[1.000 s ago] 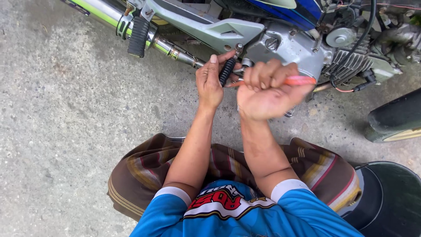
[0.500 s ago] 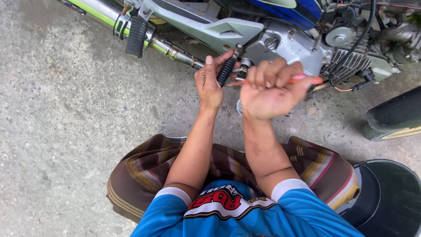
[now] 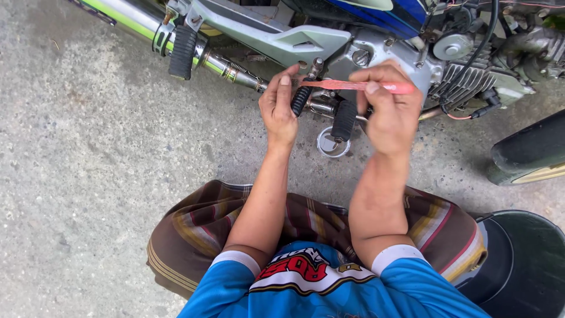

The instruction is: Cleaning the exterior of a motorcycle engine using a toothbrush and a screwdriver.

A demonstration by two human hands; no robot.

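The right hand [image 3: 391, 112] grips a thin red tool [image 3: 353, 86] whose long axis runs left-right, level, just near of the motorcycle engine [image 3: 376, 50]. The left hand [image 3: 279, 109] pinches its left tip, above the black foot peg [image 3: 344, 121] and small clear cup [image 3: 331, 144].

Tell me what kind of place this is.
Probably an outdoor or open-floor spot for motorcycle repair: bare rough concrete ground, a motorcycle engine and exhaust pipe up close, and the person's left hand and right hand holding a reddish tool against it.
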